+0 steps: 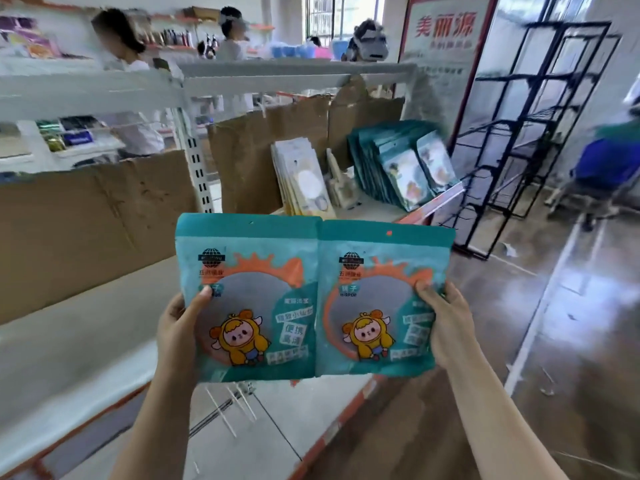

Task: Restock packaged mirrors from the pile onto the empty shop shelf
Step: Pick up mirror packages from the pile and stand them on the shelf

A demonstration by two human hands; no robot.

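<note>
I hold two teal mirror packs side by side in front of me, upright, each printed with an orange ring and a yellow cartoon figure. My left hand (180, 327) grips the left pack (247, 296) at its left edge, thumb on the front. My right hand (446, 327) grips the right pack (379, 299) at its right edge. Behind them lies the white shop shelf (86, 341), bare on its left stretch. Farther right on it stand a row of teal packs (398, 164) and a row of pale packs (301, 178).
Torn brown cardboard (90, 220) backs the shelf. A black wire rack (519, 133) stands on the glossy floor to the right, beside a red-lettered sign (443, 39). Two people stand beyond the shelving at the back. White rods (225, 407) lie on the lower shelf.
</note>
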